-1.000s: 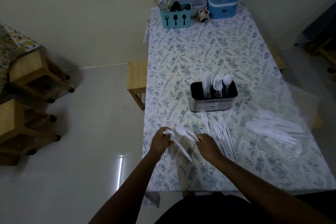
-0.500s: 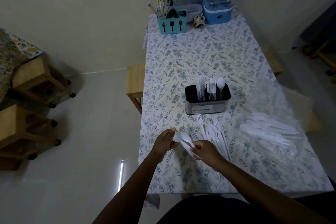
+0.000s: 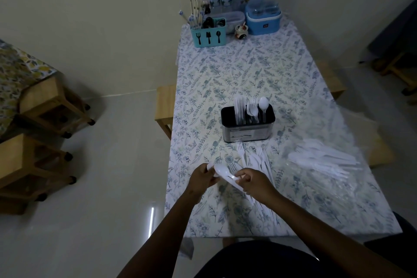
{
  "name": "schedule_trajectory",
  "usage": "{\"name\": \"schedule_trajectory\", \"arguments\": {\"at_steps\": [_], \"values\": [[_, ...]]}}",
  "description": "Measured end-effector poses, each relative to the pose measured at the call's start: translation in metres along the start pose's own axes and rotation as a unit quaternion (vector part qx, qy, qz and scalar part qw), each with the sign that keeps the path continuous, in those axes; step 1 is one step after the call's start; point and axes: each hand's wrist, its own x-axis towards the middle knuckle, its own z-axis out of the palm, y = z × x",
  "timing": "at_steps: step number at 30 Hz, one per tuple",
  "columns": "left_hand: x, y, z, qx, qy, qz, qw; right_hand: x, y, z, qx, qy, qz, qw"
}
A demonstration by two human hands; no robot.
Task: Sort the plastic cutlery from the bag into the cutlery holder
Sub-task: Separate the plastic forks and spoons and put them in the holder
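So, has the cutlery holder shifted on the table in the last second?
No. The cutlery holder still stands right behind the tips of the loose forks on the tablecloth; only the camera moved.

The left hand [image 3: 200, 179] and right hand [image 3: 256, 181] have closed in, so the spoons [image 3: 220, 170] (apart a second ago) now overlap.

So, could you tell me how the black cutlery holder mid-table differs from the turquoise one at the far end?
The black holder is dark with a metallic lower body; the turquoise holder is bright, with black cutlery icons on its front. The black holder carries white plastic cutlery; the turquoise holder carries chopsticks and dark utensils. Both stand upright on the floral tablecloth.
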Motion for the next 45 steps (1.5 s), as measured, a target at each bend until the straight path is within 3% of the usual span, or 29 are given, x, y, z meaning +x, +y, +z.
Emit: {"name": "schedule_trajectory", "arguments": {"at_steps": [7, 17, 26, 40, 45], "values": [[-0.014, -0.004, 0.008, -0.086, -0.033, 0.006, 0.996, -0.005, 0.0, -0.007, 0.046, 0.023, 0.021, 0.998], [-0.01, -0.009, 0.011, 0.01, 0.015, 0.016, 1.0, -0.008, 0.019, -0.001, 0.061, 0.035, 0.019, 0.997], [-0.002, -0.02, 0.003, 0.084, 0.046, 0.02, 0.995, -0.003, 0.074, -0.022, -0.087, 0.216, 0.045, 0.972], [0.001, -0.024, 0.02, 0.045, -0.004, -0.006, 0.999, 0.001, 0.086, -0.024, -0.155, 0.215, 0.013, 0.964], [0.006, -0.016, 0.026, -0.006, -0.018, -0.029, 0.999, 0.004, 0.089, -0.026, -0.116, 0.209, 0.04, 0.97]]}}
